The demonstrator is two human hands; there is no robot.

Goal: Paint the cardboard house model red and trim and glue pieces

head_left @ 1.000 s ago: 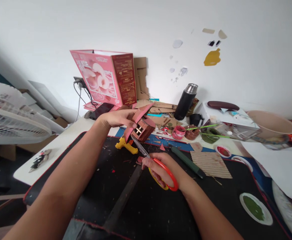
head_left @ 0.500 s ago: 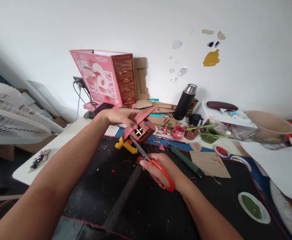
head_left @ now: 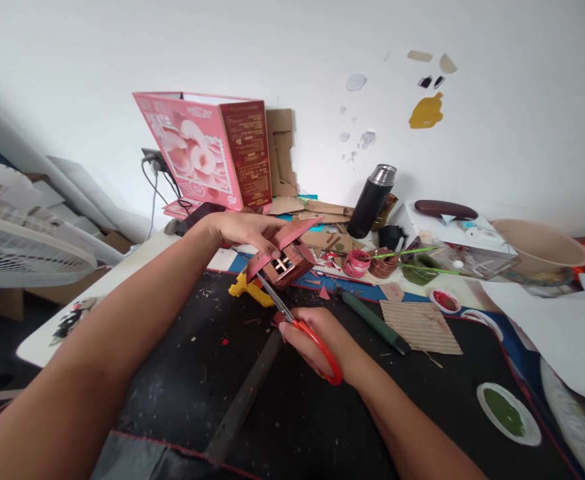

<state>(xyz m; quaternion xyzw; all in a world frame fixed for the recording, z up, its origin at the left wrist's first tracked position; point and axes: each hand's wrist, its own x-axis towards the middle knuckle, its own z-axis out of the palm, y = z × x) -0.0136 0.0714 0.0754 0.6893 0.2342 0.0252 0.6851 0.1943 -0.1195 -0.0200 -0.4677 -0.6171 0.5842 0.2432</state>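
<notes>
My left hand [head_left: 252, 232] grips a small model house [head_left: 292, 265] by its pink roof, thumb on the front slope. The house has brown walls and a window with a pale cross frame, and it is tilted above the black mat. In my right hand [head_left: 312, 333] are orange-handled scissors [head_left: 333, 363], fingers wrapped in the loops. Their blades reach up to the roof's lower left edge, close beside the window wall. Whether the blades touch the roof I cannot tell. Beneath the house lies a yellow tool [head_left: 252, 291], perhaps a glue gun, partly hidden.
On the black mat [head_left: 182, 387] lie a dark ruler-like strip [head_left: 247, 400], a green cutter-like tool [head_left: 372, 321] and corrugated cardboard [head_left: 419, 327]. Paint jars [head_left: 357, 263], a black flask [head_left: 371, 201] and a pink box [head_left: 202, 150] stand behind. Green paint [head_left: 508, 410] is at right, a fan [head_left: 27, 227] at left.
The house and my left hand have shifted slightly to the right in view. The scissors have turned a little, their handles moving slightly left. Both hands keep their hold.
</notes>
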